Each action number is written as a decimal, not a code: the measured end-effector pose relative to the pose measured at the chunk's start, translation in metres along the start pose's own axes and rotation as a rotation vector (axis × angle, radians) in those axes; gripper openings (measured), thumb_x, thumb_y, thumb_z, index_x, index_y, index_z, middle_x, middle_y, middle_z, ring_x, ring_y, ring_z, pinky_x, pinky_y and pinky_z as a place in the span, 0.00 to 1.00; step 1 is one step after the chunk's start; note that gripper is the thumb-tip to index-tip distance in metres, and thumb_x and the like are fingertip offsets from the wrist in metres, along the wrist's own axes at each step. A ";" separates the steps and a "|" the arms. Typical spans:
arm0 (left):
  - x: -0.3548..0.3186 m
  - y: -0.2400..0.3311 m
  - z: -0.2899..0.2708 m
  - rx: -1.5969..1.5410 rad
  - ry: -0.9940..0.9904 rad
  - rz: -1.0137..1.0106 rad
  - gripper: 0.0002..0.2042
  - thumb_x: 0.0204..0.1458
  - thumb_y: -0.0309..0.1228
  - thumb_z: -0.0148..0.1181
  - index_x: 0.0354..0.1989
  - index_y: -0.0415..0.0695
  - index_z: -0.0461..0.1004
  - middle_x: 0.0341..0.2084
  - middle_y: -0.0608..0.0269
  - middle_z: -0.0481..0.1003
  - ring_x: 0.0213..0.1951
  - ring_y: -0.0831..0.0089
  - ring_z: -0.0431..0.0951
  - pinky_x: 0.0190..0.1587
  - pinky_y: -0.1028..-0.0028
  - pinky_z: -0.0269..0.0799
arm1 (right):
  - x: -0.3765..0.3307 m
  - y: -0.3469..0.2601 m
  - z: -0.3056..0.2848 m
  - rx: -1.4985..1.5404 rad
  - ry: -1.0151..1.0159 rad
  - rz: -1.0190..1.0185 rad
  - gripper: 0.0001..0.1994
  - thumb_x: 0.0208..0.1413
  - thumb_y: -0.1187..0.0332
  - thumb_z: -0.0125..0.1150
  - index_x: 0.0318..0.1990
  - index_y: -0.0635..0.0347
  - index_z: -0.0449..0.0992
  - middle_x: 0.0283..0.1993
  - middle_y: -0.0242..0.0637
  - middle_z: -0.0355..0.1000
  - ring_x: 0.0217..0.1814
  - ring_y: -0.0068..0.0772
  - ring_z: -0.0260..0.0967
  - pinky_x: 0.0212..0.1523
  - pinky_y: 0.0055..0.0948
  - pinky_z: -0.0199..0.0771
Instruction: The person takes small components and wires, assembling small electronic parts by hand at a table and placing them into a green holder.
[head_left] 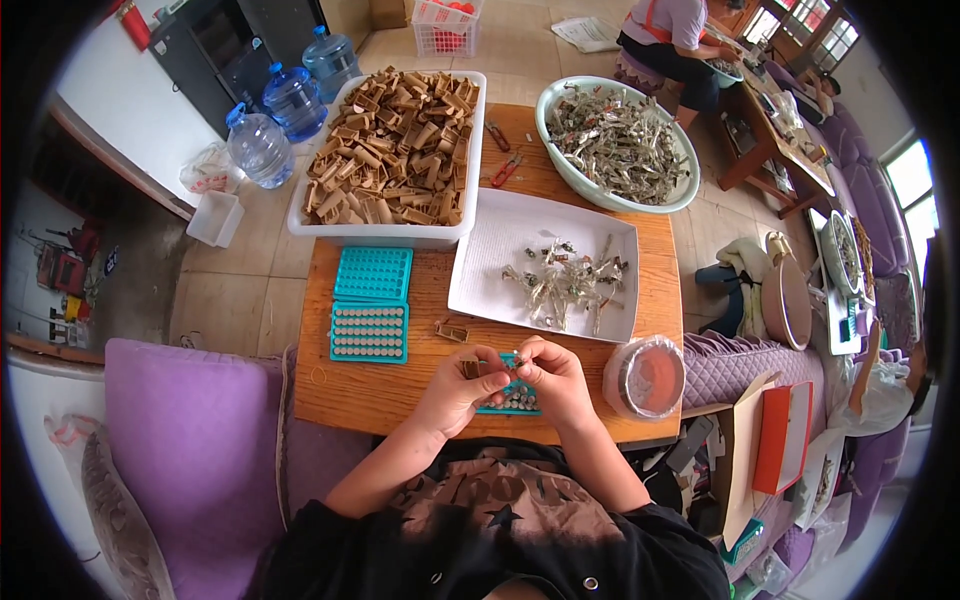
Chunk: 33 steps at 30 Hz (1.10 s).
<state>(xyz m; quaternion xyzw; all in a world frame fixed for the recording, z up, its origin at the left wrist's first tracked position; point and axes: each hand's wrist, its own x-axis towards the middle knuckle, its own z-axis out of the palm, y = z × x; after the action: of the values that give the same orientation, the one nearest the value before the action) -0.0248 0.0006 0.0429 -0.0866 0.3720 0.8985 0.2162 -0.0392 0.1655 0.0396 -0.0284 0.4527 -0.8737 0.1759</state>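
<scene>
My left hand (462, 390) is closed around a small brown plastic holder (470, 369), of the same kind as those heaped in the big tub. Just beside it, my right hand (555, 380) pinches something tiny, mostly hidden by the fingertips. Both hands are held close together over a teal tray (482, 409) with small round silvery pieces (520, 400) in it. One loose brown holder (452, 332) lies on the wood a little beyond my left hand. Farther left sits a teal tray (369, 354) with rows of round grey pieces, joined to an emptier teal grid (373, 274).
On the wooden table (440, 430) stand a white tub (380, 238) of brown holders, a white box (480, 300) with tangled metal strips, a pale green basin (545, 125) of similar strips, and a plastic-lined jar (644, 377). Red-handled pliers (507, 170) lie between containers. People sit at right.
</scene>
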 end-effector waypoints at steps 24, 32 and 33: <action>-0.001 -0.009 -0.007 0.304 -0.089 -0.121 0.12 0.44 0.23 0.66 0.29 0.46 0.65 0.25 0.66 0.74 0.30 0.81 0.74 0.33 0.82 0.68 | -0.002 0.005 -0.019 0.246 0.065 0.037 0.08 0.53 0.70 0.60 0.37 0.62 0.71 0.32 0.33 0.71 0.37 0.25 0.67 0.42 0.27 0.67; 0.000 -0.009 -0.022 -0.197 -0.172 -0.015 0.12 0.57 0.33 0.49 0.48 0.44 0.64 0.36 0.68 0.66 0.36 0.83 0.64 0.34 0.79 0.61 | -0.003 -0.011 -0.001 -0.021 0.067 0.039 0.05 0.52 0.75 0.59 0.35 0.63 0.72 0.32 0.31 0.71 0.36 0.21 0.68 0.41 0.21 0.67; -0.001 -0.008 -0.027 -0.196 -0.171 -0.013 0.12 0.57 0.33 0.49 0.48 0.44 0.64 0.36 0.68 0.66 0.36 0.83 0.64 0.34 0.79 0.61 | -0.003 -0.014 0.003 -0.179 0.072 0.051 0.04 0.51 0.78 0.60 0.34 0.63 0.72 0.32 0.29 0.71 0.35 0.18 0.68 0.40 0.19 0.68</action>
<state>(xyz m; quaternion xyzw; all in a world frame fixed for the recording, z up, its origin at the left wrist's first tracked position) -0.0206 -0.0139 0.0186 -0.0329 0.2621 0.9332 0.2435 -0.0394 0.1716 0.0525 -0.0012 0.5356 -0.8254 0.1783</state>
